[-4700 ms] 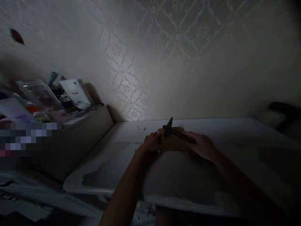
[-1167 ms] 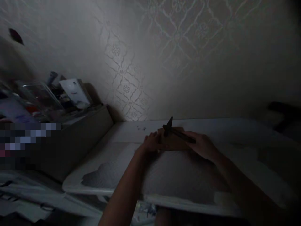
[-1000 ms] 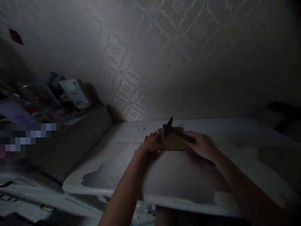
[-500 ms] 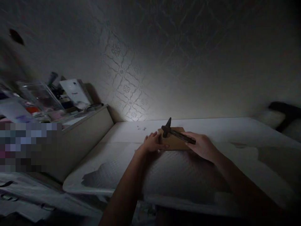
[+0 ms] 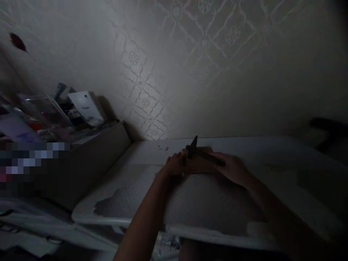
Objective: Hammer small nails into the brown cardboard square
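Note:
My right hand (image 5: 233, 167) is closed round the handle of a hammer (image 5: 208, 156). The hammer lies slantwise over a small brown board (image 5: 202, 167), its dark head above the board's left part. At the board's left edge, my left hand (image 5: 175, 164) grips it, with the thumb over the near side and the fingers bent farther back. Dim light hides whether anything small is under the hammer head. Several small dark pieces, perhaps nails (image 5: 163, 148), lie on the white table (image 5: 144, 154) to the left.
A patterned wall (image 5: 190, 90) rises behind the table. On the left, a raised cabinet (image 5: 106, 145) carries a white box (image 5: 86, 105), a clear plastic container (image 5: 46, 108) and clutter. A dark object (image 5: 328, 127) stands at the far right. The table covering has a grey patch (image 5: 116, 201).
The scene has grown darker over the table, while the upper wall looks brighter. Both hands, the hammer and the board stay in nearly the same place.

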`<state>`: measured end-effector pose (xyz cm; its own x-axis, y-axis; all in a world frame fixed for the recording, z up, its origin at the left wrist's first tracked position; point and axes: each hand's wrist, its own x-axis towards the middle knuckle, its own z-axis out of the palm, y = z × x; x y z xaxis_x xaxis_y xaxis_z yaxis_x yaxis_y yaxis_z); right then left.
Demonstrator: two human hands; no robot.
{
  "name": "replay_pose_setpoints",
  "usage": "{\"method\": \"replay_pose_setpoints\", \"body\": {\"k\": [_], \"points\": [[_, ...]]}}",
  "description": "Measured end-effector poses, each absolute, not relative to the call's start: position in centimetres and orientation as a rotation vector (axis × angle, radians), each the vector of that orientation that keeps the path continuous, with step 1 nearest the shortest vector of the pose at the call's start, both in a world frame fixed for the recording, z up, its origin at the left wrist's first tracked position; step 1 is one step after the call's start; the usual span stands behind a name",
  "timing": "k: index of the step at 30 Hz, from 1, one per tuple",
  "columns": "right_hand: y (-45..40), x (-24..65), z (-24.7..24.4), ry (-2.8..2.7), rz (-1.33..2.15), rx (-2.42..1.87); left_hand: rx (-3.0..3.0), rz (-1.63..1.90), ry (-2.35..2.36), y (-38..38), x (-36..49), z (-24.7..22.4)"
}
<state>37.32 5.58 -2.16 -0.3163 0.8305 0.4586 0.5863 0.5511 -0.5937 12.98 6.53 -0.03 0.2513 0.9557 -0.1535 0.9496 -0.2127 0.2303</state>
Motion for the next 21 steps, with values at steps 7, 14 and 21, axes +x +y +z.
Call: {"method": "replay_pose_setpoints", "body": {"k": [7,14,21], "points": [[5.50,37.21,-2.12,-2.006,0.411,-1.147,2.241,0.033,1.776,6.54,12.99,-0.22],[5.71,37.29,-2.35,-2.029,0.396,-1.138,2.246,0.062,1.769,6.70,12.83,-0.52],[5.87,37.23,-2.38,-2.032,0.422,-1.134,2.248,0.044,1.781,6.66,12.94,-0.32]]}}
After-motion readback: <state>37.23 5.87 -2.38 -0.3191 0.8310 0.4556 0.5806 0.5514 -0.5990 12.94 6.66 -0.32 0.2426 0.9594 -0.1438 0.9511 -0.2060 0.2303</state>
